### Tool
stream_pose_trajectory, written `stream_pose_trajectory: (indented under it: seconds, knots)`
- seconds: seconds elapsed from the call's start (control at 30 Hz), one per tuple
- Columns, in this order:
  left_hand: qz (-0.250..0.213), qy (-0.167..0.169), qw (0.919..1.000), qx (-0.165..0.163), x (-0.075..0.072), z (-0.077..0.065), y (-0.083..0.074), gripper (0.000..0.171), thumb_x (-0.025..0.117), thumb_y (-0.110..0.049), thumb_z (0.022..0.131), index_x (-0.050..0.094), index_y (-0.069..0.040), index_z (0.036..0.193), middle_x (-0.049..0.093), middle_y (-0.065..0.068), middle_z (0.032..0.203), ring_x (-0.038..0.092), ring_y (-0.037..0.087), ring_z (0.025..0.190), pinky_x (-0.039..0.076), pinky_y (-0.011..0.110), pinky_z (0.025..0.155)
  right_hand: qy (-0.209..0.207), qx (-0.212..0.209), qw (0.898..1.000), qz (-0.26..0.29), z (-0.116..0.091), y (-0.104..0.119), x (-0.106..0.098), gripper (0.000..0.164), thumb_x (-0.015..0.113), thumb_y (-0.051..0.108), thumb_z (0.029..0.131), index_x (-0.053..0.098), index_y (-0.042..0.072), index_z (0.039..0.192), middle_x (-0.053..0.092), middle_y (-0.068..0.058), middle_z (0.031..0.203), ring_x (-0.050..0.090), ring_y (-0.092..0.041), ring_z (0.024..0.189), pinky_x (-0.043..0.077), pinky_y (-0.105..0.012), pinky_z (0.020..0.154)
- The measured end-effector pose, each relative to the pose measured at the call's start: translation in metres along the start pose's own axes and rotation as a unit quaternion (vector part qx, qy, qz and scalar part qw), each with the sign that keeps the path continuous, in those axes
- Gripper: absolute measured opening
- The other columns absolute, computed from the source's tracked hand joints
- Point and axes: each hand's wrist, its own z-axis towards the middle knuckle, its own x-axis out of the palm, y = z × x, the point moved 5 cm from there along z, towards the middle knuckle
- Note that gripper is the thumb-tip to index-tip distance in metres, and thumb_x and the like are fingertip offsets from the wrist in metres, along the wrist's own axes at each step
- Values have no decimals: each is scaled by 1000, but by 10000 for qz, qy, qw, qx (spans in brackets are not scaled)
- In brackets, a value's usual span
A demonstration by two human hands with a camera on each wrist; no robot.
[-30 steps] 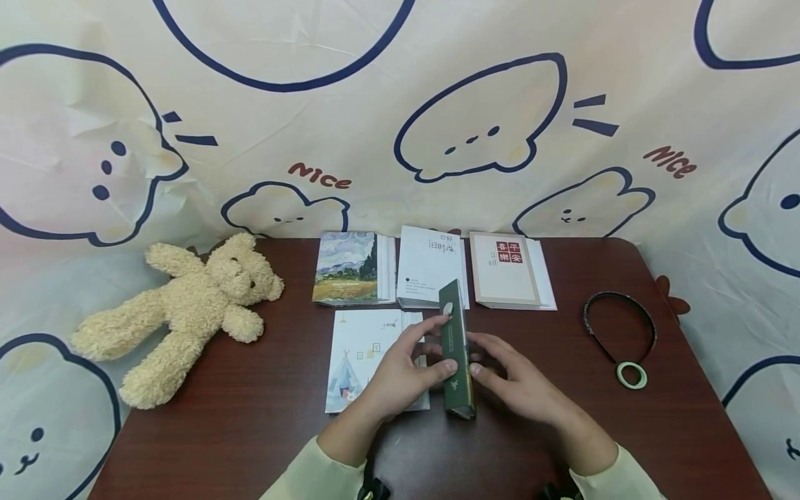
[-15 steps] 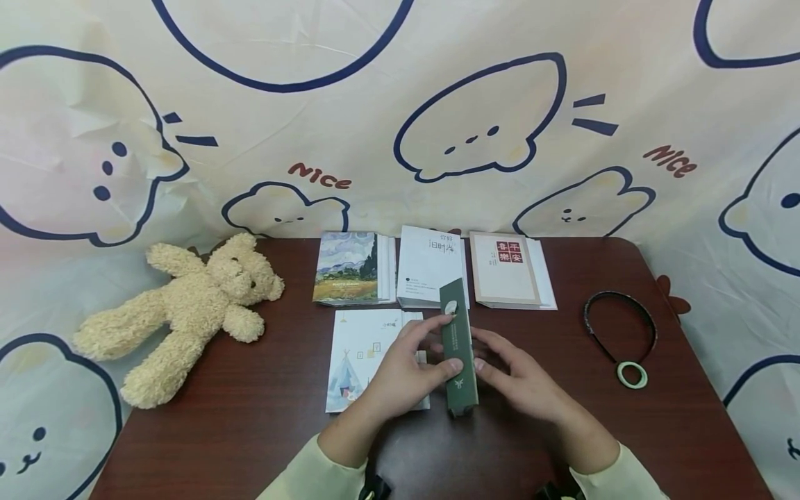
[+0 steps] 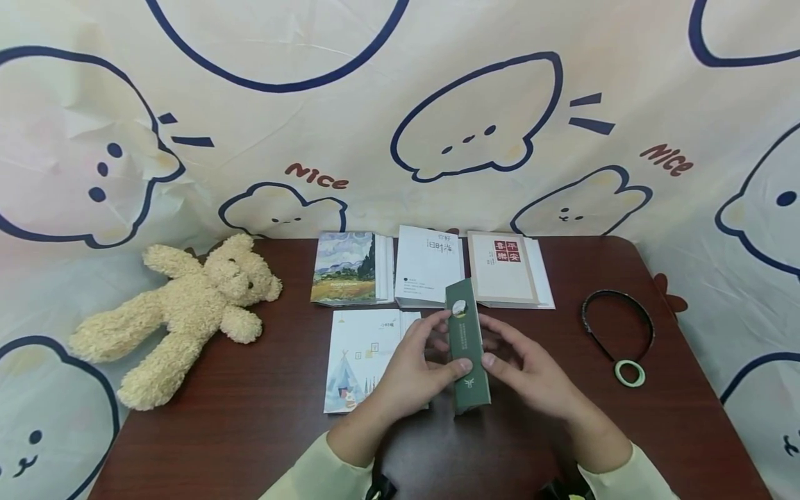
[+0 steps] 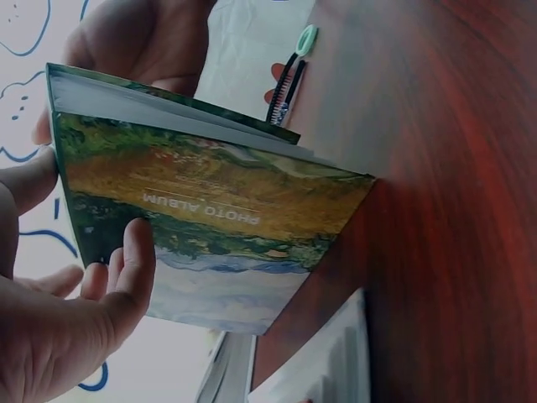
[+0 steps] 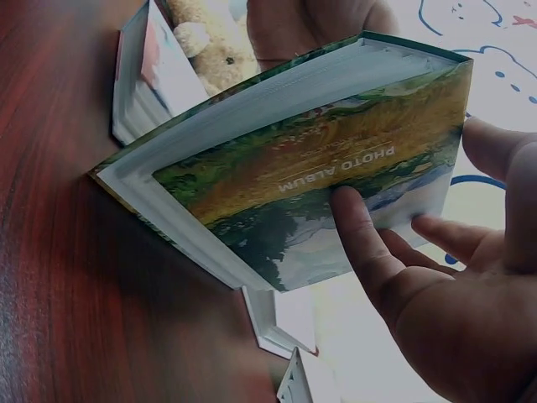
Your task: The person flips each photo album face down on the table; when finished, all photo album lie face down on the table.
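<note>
Dark reddish-brown wood-grain tabletop [image 3: 219, 427] is meeting a creased pale backdrop [image 3: 356, 132] printed with navy cartoon outlines. Left hand [image 3: 414, 371] and right hand [image 3: 530, 371] are holding a rectangular, green-spined photo album [image 3: 465, 340] spine-up over the tabletop's middle, thumbs and fingers pinching its painted-landscape covers. Curly cream plush bear [image 3: 195, 305] is lying at left.

The person wears pale yellow-green sleeves, the left sleeve [image 3: 331, 472] and the right sleeve [image 3: 625, 479] alike in plain, smooth-looking fabric, each ending in a simple straight edge short of the wrist, with the left hand [image 3: 409, 375] and the right hand [image 3: 528, 371] bare. Beside the left cuff shows a small black piece [image 3: 382, 486] with a thin yellowish streak; near the right cuff a dark piece [image 3: 555, 490] carries a yellow-green patch, both cut off by the lower edge of the head view, their full shapes hidden.
</note>
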Motion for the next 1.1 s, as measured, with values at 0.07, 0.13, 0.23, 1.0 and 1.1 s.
stream_pose_trajectory:
  seconds: [0.07, 0.13, 0.23, 1.0, 1.1]
  knots:
    - [-57, 33, 10000, -4, 2, 0, 2, 75, 81, -25, 92, 43, -16, 156, 49, 7, 135, 58, 25, 116, 59, 31, 84, 2, -7, 9999, 108, -1, 0, -1, 59, 60, 11, 105, 38, 12, 160, 55, -20, 143, 60, -26, 126, 58, -33, 90]
    - [-96, 80, 9999, -29, 3, 0, 4, 77, 81, -28, 92, 41, -16, 157, 48, 7, 137, 57, 26, 118, 59, 29, 85, -6, -52, 9998, 170, -2, 0, -3, 61, 61, 10, 105, 37, 13, 161, 54, -20, 144, 61, -24, 125, 59, -35, 89]
    - [-146, 176, 9997, -49, 6, 0, 9, 80, 79, -32, 94, 36, -15, 160, 47, 10, 142, 57, 27, 121, 58, 27, 86, -9, -166, 9996, 219, -3, 1, -6, 63, 61, 6, 104, 35, 14, 161, 50, -19, 146, 60, -22, 125, 60, -35, 88]
    - [836, 571, 9948, -127, 26, -4, 35, 77, 74, -50, 94, 41, -22, 158, 49, 11, 140, 58, 28, 123, 50, 46, 99, -312, -72, 9991, 267, -18, -6, -31, 68, 62, -1, 102, 31, 5, 162, 44, -23, 148, 64, -15, 116, 60, -31, 84]
    - [954, 587, 9935, -194, 27, -6, 37, 77, 73, -52, 94, 43, -23, 158, 50, 11, 139, 57, 27, 122, 49, 44, 97, -345, -76, 9992, 191, -20, -7, -33, 68, 63, -1, 101, 32, 4, 161, 44, -24, 148, 64, -14, 115, 59, -30, 84]
